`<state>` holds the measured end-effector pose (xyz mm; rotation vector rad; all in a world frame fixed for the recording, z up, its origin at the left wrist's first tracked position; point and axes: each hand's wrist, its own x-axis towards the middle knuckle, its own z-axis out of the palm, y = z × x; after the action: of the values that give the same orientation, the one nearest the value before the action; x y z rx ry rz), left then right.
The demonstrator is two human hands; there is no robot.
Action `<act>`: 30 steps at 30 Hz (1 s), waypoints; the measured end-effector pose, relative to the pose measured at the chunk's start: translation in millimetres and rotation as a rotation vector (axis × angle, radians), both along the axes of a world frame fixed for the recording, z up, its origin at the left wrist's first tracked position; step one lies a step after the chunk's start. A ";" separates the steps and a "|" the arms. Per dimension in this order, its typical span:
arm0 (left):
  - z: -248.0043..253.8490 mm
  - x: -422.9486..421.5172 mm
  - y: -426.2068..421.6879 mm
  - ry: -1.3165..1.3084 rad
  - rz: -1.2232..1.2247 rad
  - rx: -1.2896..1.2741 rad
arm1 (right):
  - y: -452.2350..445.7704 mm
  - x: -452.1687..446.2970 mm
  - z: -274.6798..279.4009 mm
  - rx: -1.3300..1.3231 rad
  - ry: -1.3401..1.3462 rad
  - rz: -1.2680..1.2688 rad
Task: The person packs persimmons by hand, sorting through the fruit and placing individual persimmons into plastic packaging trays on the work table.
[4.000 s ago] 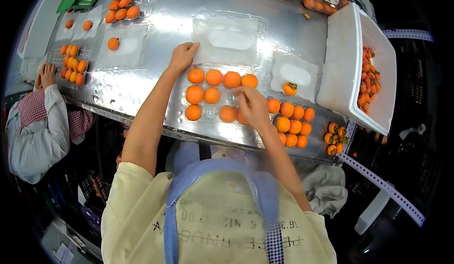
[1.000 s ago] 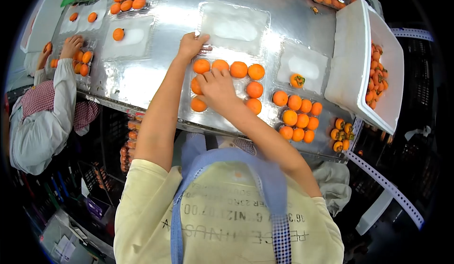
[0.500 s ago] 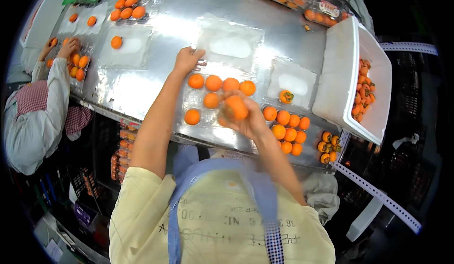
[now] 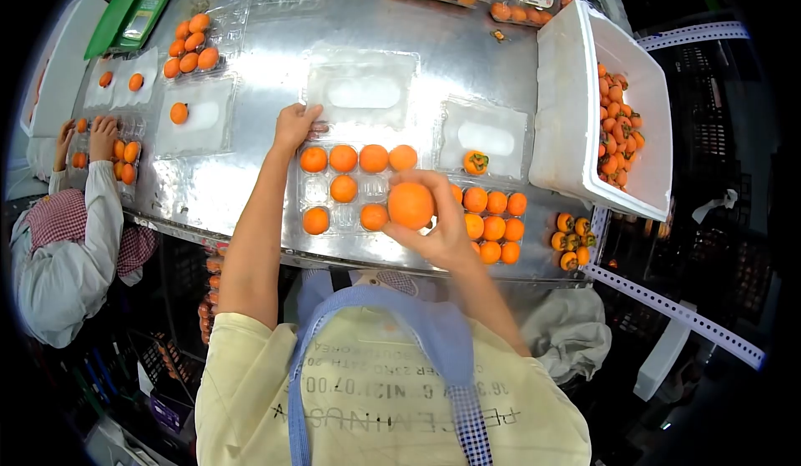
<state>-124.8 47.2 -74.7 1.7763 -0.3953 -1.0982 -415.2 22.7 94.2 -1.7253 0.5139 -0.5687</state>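
Right hand [image 4: 440,226] pinches round orange fruit [image 4: 411,206] above clear plastic tray [image 4: 315,189], by near edge of metal counter [image 4: 250,136] | left hand [image 4: 294,127]: tray's far-left corner, grip unclear | step: seemingly arranging fruit | next: likely needs aligned, gentle lowering

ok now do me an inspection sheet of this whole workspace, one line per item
Surface: metal table, shiny with bright glare patches.
Job's things: clear tray with seven orange fruits visible and some cells bare; another fruit is held above it.
Clutter: small scrap near the white box; green case at the far left.
Hands: left hand at the tray's far edge, grip unclear; right hand holds the one fruit.
Cables: nothing seen.
Surroundings: co-worker's hand over fruit at the table's left end; perforated strip at the right.
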 end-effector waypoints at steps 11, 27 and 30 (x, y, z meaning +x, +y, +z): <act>-3.3 -1.7 0.4 0.014 0.068 -0.074 | -4.1 6.7 -4.8 -0.263 -0.082 -0.059; -2.8 -1.7 -0.1 0.009 0.067 -0.064 | -5.3 4.7 1.0 -0.537 0.265 -0.116; -23.1 4.8 -0.6 -0.065 0.058 -0.071 | -5.5 11.5 -13.5 0.314 0.097 -0.063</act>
<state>-120.0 46.6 -97.9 1.7538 -0.4141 -0.9761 -403.7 17.2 80.8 -1.4458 0.6904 -0.4244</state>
